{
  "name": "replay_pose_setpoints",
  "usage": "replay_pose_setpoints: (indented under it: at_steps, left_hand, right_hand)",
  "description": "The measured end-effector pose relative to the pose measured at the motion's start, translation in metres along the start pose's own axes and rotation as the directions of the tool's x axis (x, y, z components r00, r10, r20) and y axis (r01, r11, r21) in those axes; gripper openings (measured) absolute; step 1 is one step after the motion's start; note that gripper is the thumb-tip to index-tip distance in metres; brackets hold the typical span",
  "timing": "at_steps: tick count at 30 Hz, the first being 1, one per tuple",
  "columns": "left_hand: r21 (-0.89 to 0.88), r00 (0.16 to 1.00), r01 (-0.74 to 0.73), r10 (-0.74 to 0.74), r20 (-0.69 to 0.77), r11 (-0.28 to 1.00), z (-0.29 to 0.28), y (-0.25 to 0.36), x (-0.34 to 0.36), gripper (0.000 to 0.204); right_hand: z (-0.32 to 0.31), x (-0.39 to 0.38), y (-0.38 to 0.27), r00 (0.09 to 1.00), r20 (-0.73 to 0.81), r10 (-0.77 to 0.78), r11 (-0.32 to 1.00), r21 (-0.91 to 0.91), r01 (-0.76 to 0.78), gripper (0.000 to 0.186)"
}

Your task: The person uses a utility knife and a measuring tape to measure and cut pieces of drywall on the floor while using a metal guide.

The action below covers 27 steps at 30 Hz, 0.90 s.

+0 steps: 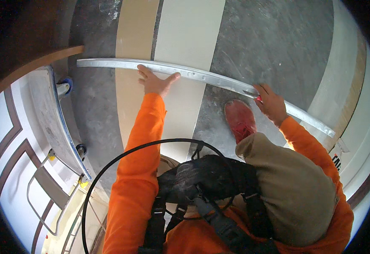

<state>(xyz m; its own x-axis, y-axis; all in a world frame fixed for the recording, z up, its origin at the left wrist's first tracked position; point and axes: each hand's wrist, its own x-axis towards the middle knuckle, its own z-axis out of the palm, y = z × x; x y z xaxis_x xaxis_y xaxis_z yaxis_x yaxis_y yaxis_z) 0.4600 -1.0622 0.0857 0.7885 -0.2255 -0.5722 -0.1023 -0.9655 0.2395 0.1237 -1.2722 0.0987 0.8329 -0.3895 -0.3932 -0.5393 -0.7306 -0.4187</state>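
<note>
A long, thin, silvery metal channel (193, 73) stretches across in front of me, from the left over to the lower right. My left hand (156, 81) rests against its near edge with the fingers spread and the thumb out. Farther right, my right hand (271, 103) is closed around what look like tin snips (259, 98). Only a bit of red handle and the dark jaws show, and these jaws lie at the channel's near edge. The rest of the tool is hidden by my fingers.
Beneath the channel, a tan board strip (136, 25) and a pale board strip (189, 29) lie on the grey concrete floor (273, 46). A wheeled cart (51, 91) and a folding step (51, 186) stand left. Boards (345, 84) line the right. My red shoe (240, 118) is near the channel.
</note>
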Motion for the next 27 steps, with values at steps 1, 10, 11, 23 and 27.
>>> replay_pose_setpoints:
  at_steps: [1,10,11,23,27]
  left_hand:
    - [-0.004,1.000,0.003,-0.003,-0.003,1.000,-0.001,0.000,0.000,0.144]
    - [0.010,0.999,0.039,-0.039,0.026,0.999,-0.005,0.006,-0.002,0.144]
    - [0.023,0.999,0.032,-0.032,0.018,0.999,-0.004,0.004,-0.001,0.144]
    - [-0.010,1.000,0.004,-0.004,0.017,1.000,-0.003,0.005,0.000,0.143]
    - [-0.004,0.999,0.039,-0.039,0.026,0.999,-0.002,0.001,-0.002,0.142]
  right_hand:
    - [-0.001,0.001,-0.001,1.000,-0.011,-0.015,1.000,-0.008,0.015,0.047]
    - [-0.001,0.003,0.001,0.998,0.067,0.008,1.000,0.021,-0.009,0.048]
    - [0.000,0.003,0.002,0.997,0.079,0.001,1.000,0.029,-0.004,0.048]
    - [-0.001,-0.003,0.007,0.997,-0.021,-0.072,0.997,-0.028,0.071,0.052]
    - [-0.006,0.003,0.000,0.999,0.017,-0.039,0.999,0.002,0.039,0.050]
